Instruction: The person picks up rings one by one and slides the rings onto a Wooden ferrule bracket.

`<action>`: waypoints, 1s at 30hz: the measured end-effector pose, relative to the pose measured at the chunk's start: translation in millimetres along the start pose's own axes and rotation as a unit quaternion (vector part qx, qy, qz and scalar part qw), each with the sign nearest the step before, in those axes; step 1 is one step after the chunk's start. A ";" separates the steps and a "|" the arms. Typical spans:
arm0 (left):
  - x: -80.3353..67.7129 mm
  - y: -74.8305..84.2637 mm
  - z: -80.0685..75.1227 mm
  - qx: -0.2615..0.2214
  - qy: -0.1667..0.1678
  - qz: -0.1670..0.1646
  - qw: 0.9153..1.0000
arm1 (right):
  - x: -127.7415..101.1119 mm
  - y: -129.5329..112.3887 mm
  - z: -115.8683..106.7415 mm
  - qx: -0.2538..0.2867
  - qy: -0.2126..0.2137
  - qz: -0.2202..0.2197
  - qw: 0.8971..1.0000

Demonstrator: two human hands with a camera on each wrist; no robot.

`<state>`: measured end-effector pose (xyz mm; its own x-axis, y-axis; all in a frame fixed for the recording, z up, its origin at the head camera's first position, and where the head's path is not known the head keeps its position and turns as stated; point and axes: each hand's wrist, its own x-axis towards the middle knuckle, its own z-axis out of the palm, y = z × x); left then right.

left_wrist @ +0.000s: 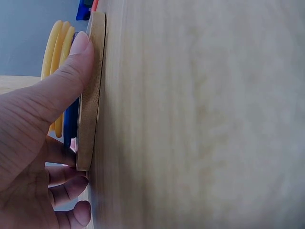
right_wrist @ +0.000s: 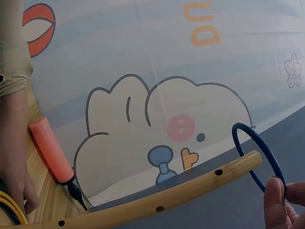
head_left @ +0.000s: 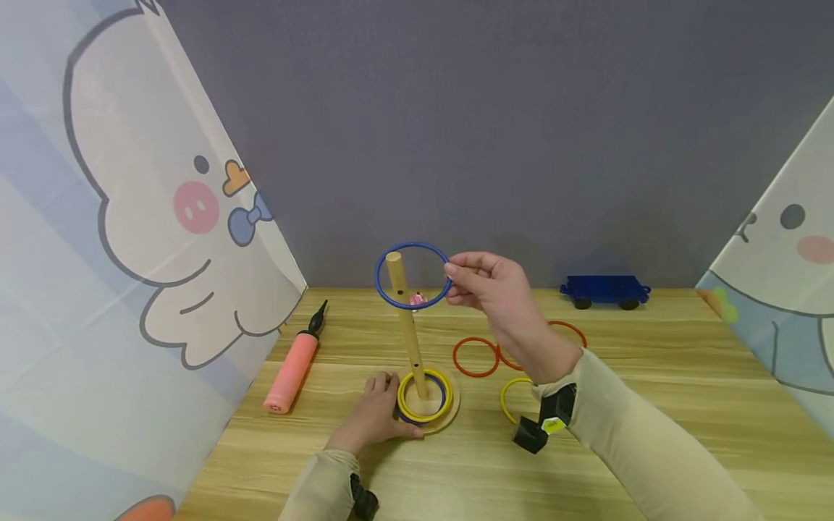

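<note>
The blue ring (head_left: pixel 413 276) hangs around the top of the wooden peg (head_left: pixel 407 325), tilted so its opening faces partly toward the camera; the peg's tip sits inside the hoop near its left edge. The peg's long axis runs upright, leaning slightly left at the top, and rises from a round wooden base (head_left: pixel 449 414) on the tabletop (head_left: pixel 651 405). The right hand (head_left: pixel 498 293) pinches the ring's right edge between thumb and fingertips. The left hand (head_left: pixel 376 414) rests on the tabletop with its thumb curled against the base's left rim. A yellow ring (head_left: pixel 423 416) and a darker blue one under it lie around the foot of the peg.

The left wrist view shows the thumb (left_wrist: pixel 71 71) flat on the base's edge — detail the head view leaves too small to read. The right wrist view shows small holes along the peg, and only part of the blue ring; the fingertips are cut off at the frame's corner.

To the right lie two red rings (head_left: pixel 476 357) and another yellow ring, partly hidden by the right forearm. A pink hand pump (head_left: pixel 293 365) lies to the left — a blue toy wagon (head_left: pixel 604 291) stands at the back.
</note>
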<state>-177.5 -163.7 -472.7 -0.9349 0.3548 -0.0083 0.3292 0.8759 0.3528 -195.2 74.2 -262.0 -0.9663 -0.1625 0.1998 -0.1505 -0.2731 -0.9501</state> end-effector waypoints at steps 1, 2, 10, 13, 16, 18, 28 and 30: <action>-0.1 -0.1 0.2 -0.004 0.001 0.001 1.000 | 0.1 0.8 0.3 -0.003 0.001 0.004 1.000; -0.1 -0.1 0.3 -0.007 0.002 0.003 1.000 | 0.1 1.9 0.3 -0.007 0.002 0.008 1.000; 0.3 -1.4 1.0 -0.015 0.008 0.006 1.000 | -2.9 15.6 -5.8 -0.022 0.004 0.050 0.999; 0.3 -1.8 1.0 -0.012 0.011 0.008 1.000 | -3.2 22.9 -9.1 -0.022 0.000 0.059 0.998; 0.4 -1.7 0.9 -0.011 0.010 0.008 1.000 | -3.9 29.9 -12.1 -0.023 -0.001 0.064 0.998; 0.4 -1.4 0.6 -0.013 0.010 0.006 1.000 | -4.6 34.5 -13.9 -0.027 -0.002 0.068 0.997; 0.0 -1.1 0.2 -0.004 0.012 0.006 1.000 | -9.3 60.2 -20.0 -0.043 0.003 0.095 0.995; 0.3 -0.9 0.5 -0.005 0.014 0.006 1.000 | -10.9 65.6 -21.7 -0.049 0.003 0.105 0.993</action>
<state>-178.0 -164.2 -473.5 -0.9343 0.3557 0.0217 0.3389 0.8682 0.3624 -199.0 78.6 -331.7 -0.9798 -0.1997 -0.0057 0.0344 -0.1406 -0.9895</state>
